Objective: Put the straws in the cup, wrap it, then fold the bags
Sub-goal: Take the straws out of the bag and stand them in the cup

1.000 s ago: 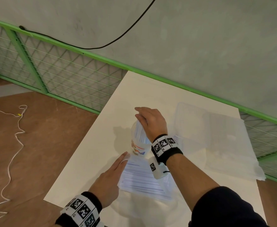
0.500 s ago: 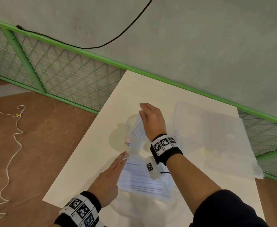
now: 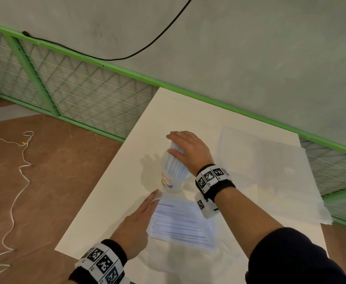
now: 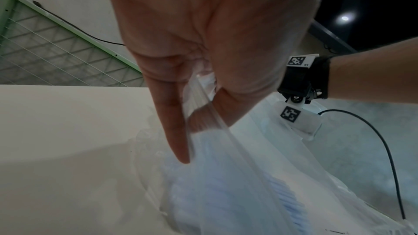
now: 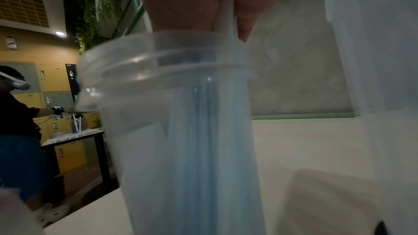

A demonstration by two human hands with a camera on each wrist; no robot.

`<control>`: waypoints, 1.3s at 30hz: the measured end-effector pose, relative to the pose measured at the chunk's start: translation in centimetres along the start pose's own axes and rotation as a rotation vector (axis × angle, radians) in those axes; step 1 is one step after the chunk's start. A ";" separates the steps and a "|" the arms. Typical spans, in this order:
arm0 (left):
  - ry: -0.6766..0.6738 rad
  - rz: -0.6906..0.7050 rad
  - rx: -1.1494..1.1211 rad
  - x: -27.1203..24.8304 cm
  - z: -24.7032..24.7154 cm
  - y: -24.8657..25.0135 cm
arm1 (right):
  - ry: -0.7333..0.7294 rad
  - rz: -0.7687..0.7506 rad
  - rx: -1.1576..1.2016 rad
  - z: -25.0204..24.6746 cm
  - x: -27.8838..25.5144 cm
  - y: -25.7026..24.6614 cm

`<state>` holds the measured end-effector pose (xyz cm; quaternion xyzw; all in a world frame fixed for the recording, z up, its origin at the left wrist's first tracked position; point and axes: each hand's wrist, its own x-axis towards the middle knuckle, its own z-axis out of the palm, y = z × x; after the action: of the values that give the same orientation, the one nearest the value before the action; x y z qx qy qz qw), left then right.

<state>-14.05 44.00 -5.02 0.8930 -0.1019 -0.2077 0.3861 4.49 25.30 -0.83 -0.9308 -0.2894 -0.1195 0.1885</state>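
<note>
A clear plastic cup (image 3: 171,179) with a printed label stands on the white table (image 3: 110,212). A bunch of pale blue straws (image 3: 175,160) stands inside it. My right hand (image 3: 171,143) is over the cup's mouth, fingers curled round the straw tops. The right wrist view shows the cup (image 5: 181,131) close up, with the straws (image 5: 196,149) running up between my fingers. Nearer me lies a clear bag (image 3: 180,224) with more straws in it. My left hand (image 3: 151,201) rests at its left corner. In the left wrist view my left hand (image 4: 190,140) pinches the rim of the bag (image 4: 237,194).
Flat clear bags (image 3: 270,167) lie spread on the right half of the table, reaching its right edge. A green mesh fence (image 3: 86,95) runs behind the table. A white cord (image 3: 20,171) trails on the brown floor at left. Another person (image 5: 18,131) stands at a distant table.
Half a second ago my right hand had the cup and straws tipped away to the left. They are back nearer the straw bag now. My left hand has stayed put.
</note>
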 end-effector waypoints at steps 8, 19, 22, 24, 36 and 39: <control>-0.008 0.008 0.020 0.1 0.0 -0.4 | 0.148 0.206 0.207 -0.5 1.2 -0.7; -0.020 -0.002 0.008 0.3 -0.1 0.0 | 0.087 0.067 -0.179 0.7 0.7 -0.7; -0.017 0.001 0.009 0.3 -0.2 0.1 | 0.093 0.059 -0.151 0.5 0.7 -0.7; -0.012 0.003 0.005 0.3 -0.2 0.2 | 0.052 0.088 -0.164 0.3 0.8 -0.9; 0.008 0.013 0.008 0.5 -0.1 0.1 | -0.074 -0.134 -0.435 -1.1 -4.3 -3.0; 0.014 0.023 0.004 0.6 0.0 0.3 | -0.115 -0.113 -0.442 -0.8 -3.8 -2.2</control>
<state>-13.51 43.55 -4.96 0.8940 -0.1098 -0.1966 0.3873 0.02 24.77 -0.71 -0.9370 -0.3183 -0.1370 -0.0439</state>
